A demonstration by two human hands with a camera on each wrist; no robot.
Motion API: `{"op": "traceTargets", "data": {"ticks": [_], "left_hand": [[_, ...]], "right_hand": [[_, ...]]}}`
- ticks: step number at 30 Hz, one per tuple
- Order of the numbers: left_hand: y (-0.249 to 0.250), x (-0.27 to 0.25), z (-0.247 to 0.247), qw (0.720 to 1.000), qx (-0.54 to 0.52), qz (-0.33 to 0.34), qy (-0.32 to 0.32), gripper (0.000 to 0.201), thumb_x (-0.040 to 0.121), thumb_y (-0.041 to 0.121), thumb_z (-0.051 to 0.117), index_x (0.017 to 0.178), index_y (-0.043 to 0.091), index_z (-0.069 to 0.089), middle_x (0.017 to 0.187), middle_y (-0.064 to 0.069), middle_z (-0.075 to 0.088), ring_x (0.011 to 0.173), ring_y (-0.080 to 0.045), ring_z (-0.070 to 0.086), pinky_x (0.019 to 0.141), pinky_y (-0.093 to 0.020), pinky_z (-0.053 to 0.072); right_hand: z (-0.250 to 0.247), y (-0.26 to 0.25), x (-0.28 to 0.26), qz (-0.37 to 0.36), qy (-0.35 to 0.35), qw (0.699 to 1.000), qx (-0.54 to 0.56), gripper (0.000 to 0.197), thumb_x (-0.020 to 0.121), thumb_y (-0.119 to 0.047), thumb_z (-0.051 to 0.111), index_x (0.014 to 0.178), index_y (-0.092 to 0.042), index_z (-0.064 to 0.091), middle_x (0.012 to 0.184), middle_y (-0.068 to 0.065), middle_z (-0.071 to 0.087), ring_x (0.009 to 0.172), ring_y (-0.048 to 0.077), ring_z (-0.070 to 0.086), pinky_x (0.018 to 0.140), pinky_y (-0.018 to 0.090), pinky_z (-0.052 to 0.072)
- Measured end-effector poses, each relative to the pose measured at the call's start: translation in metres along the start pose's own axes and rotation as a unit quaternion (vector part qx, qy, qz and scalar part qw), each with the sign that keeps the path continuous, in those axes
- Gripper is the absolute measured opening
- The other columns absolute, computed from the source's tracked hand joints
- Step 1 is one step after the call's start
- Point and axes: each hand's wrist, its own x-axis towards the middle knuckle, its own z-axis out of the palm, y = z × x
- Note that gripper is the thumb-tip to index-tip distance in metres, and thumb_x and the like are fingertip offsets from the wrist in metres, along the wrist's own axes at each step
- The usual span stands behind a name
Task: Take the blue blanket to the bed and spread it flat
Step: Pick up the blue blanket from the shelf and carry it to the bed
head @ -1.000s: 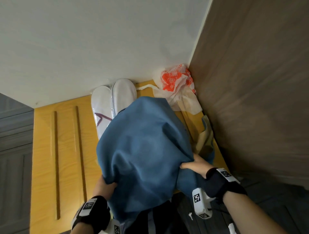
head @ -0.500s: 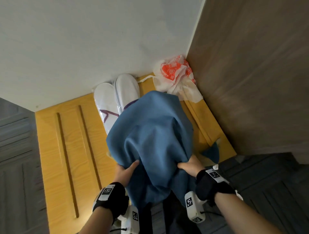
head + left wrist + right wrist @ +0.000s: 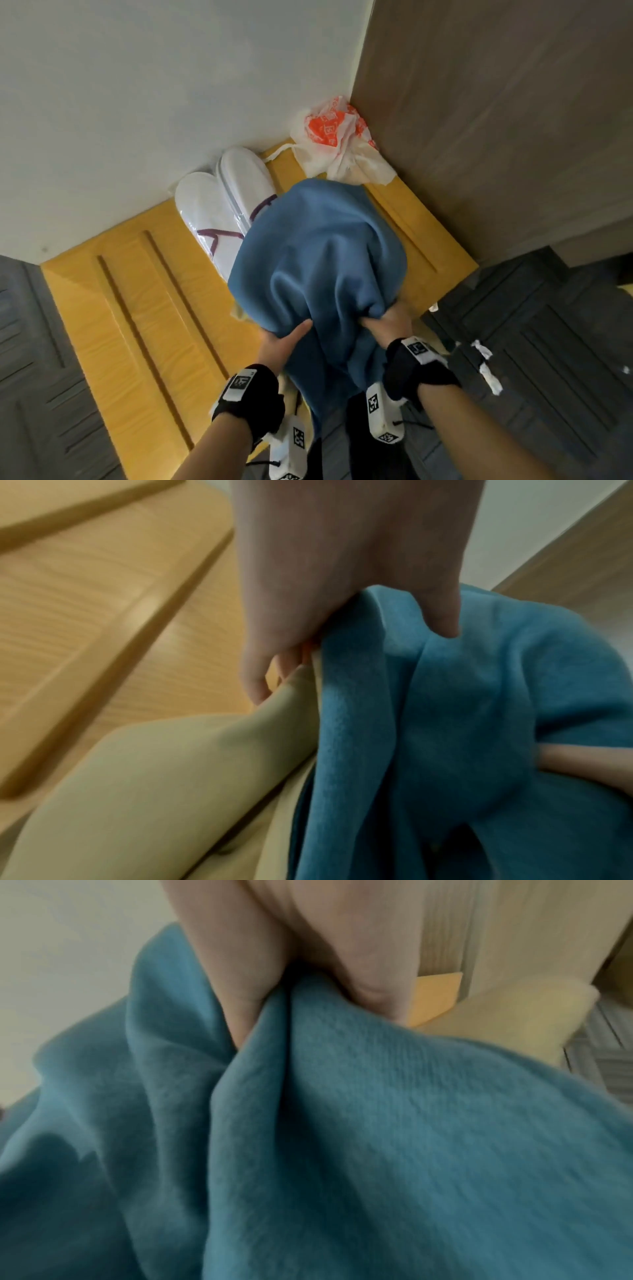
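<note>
The blue blanket (image 3: 318, 260) is bunched into a rounded bundle above the yellow wooden bench (image 3: 137, 308), and its lower end hangs toward my legs. My left hand (image 3: 282, 342) grips its left side, thumb on top and fingers under the cloth (image 3: 445, 696). My right hand (image 3: 390, 320) clutches a gathered fold on the right side (image 3: 342, 1123). A cream cloth (image 3: 154, 777) lies under the blanket by my left fingers. No bed is in view.
White slippers (image 3: 219, 209) in clear wrap lie on the bench against the white wall. An orange-and-white plastic bag (image 3: 337, 140) sits in the corner by the brown panel (image 3: 496, 120). Dark grey patterned floor (image 3: 531, 342) surrounds the bench, with white scraps (image 3: 486, 366) on it.
The blanket has been lifted and pulled back toward me, off the bench. My left hand moved from beneath its edge to a grip on its side. More of the slippers shows.
</note>
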Motion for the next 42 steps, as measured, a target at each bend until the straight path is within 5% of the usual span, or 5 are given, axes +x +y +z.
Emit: {"op": "traceTargets", "data": {"ticks": [10,18,28,32,42], "left_hand": [[0.008,-0.051,0.025,0.993,0.05,-0.017,-0.108,0.043,0.076,0.01,0.072,0.117,0.013,0.059,0.11,-0.007,0.068,0.098,-0.025,0.064,0.078,-0.035,0.052],[0.017,-0.128,0.129,0.954,0.16,0.062,-0.247,0.045,0.075,0.009,0.073,0.118,0.012,0.059,0.119,-0.009,0.067,0.109,-0.029,0.062,0.099,-0.05,0.048],[-0.088,-0.274,0.304,0.841,0.334,0.097,-0.414,0.026,0.072,0.01,0.077,0.089,0.026,0.067,0.088,0.012,0.073,0.081,-0.01,0.07,0.064,-0.024,0.053],[-0.152,-0.339,0.358,0.797,0.395,0.081,-0.45,0.037,0.074,0.01,0.075,0.109,0.014,0.064,0.107,-0.005,0.07,0.097,-0.025,0.065,0.085,-0.037,0.052],[-0.306,-0.465,0.497,0.668,0.52,0.082,-0.526,0.04,0.072,0.007,0.076,0.109,-0.002,0.065,0.107,-0.019,0.07,0.097,-0.031,0.067,0.091,-0.041,0.052]], "right_hand": [[-0.035,0.043,-0.06,0.056,-0.081,0.982,0.162,0.026,0.072,-0.004,0.066,0.097,0.0,0.063,0.095,0.02,0.067,0.092,0.03,0.064,0.084,0.038,0.051],[-0.142,0.115,-0.127,0.032,0.059,0.932,0.357,0.015,0.074,0.004,0.062,0.083,-0.007,0.059,0.072,0.008,0.065,0.073,0.022,0.063,0.068,0.032,0.05],[-0.269,0.309,-0.267,0.056,0.206,0.838,0.502,0.014,0.077,0.001,0.064,0.089,-0.006,0.067,0.086,0.013,0.072,0.084,0.027,0.069,0.069,0.035,0.057],[-0.301,0.387,-0.322,0.095,0.286,0.805,0.512,0.012,0.077,0.003,0.063,0.085,-0.006,0.064,0.098,0.024,0.068,0.097,0.038,0.064,0.089,0.05,0.052],[-0.359,0.543,-0.418,0.149,0.451,0.638,0.606,0.022,0.076,0.006,0.063,0.097,-0.001,0.064,0.093,0.017,0.069,0.086,0.031,0.066,0.079,0.04,0.055]]}}
